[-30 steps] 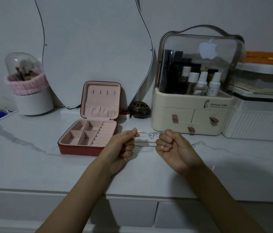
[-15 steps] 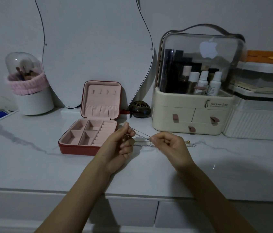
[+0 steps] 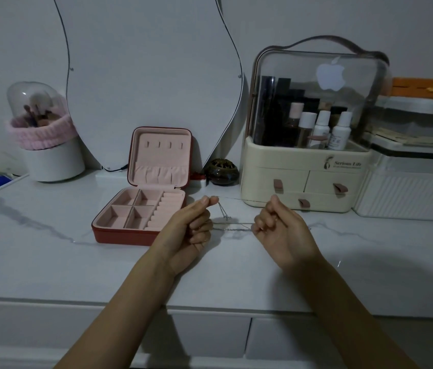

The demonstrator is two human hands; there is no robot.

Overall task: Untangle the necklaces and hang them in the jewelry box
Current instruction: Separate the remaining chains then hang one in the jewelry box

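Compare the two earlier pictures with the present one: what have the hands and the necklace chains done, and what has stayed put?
The left hand and right hand have drawn apart, stretching the necklace chains out between them; a short length now dangles near the left hand. Both hands keep pinching the chains. The jewelry box stays open, nothing hung in it.

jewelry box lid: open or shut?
Open: the jewelry box lid stands upright, showing its pink lining, hooks and bare compartments.
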